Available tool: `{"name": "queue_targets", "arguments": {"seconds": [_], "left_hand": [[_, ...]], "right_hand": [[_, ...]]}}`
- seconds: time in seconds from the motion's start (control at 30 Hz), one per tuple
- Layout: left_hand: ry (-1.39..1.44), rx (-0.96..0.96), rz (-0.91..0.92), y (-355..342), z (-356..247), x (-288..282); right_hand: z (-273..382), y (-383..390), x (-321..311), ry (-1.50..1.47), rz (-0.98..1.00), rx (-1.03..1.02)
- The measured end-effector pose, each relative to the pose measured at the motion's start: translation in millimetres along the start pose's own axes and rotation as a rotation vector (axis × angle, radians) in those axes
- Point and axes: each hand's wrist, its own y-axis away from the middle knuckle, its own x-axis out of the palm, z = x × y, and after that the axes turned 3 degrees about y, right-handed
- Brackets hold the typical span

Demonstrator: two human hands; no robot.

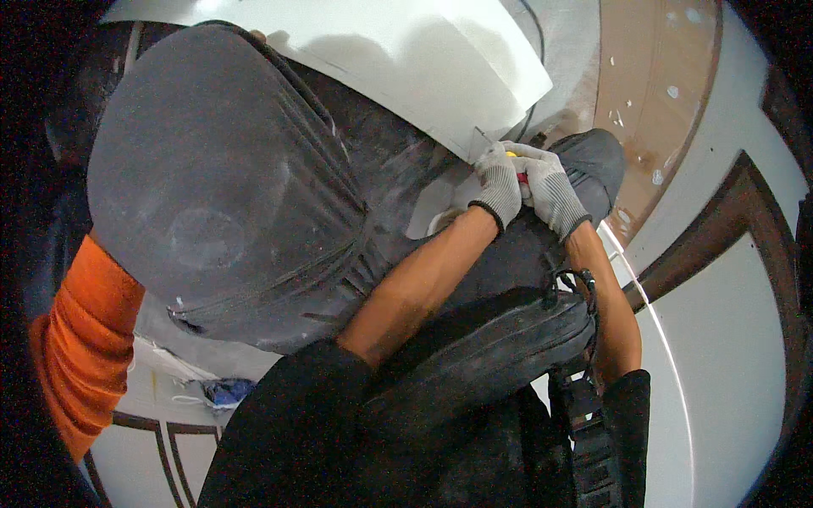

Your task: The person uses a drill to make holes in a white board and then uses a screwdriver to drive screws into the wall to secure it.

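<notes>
My left hand (499,179) and my right hand (544,184) are close together, both in pale knit gloves with dark cuffs. Their fingers are closed around a small red and yellow tool (522,178), mostly hidden by the gloves, so its exact kind is unclear. From the left fingertips a thin, metal-looking piece (483,134) sticks out, apparently in line with the handle. It lies at the lower corner of a large white panel (406,63). My left fingers are right beside the panel's edge.
Dusty dark grey clothing (220,169) fills the left, with an orange sleeve (85,339) below it. A black bag (500,339) lies against my front. A dark cable (539,42) runs behind the panel. Brown sheeting (648,93) with white scraps covers the floor at the right.
</notes>
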Motion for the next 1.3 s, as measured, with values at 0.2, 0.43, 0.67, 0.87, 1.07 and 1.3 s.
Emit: {"name": "queue_targets", "arguments": {"seconds": [0.2,0.43,0.67,0.87,1.07,1.3], "left_hand": [[0.120,0.161,0.178,-8,28,-4],[0.054,0.034,0.406,-69,9,-42],[-0.849,0.639,0.646,-4,34,-27],[-0.478,0.231,0.761,-81,-52,-71],[-0.496,0.232,0.665,-68,-3,-35],[-1.776,1.260,0.708,-95,-2,-49]], "right_hand": [[-49,-2,14,-0.276,-0.093,-0.104],[15,22,6,-0.394,0.079,0.192],[-98,47,-24,-1.197,0.221,0.381],[-25,14,11,-0.781,0.251,0.207],[-62,-12,-6,0.686,-0.058,-0.382],[-49,6,23,0.905,-0.386,-0.341]]}}
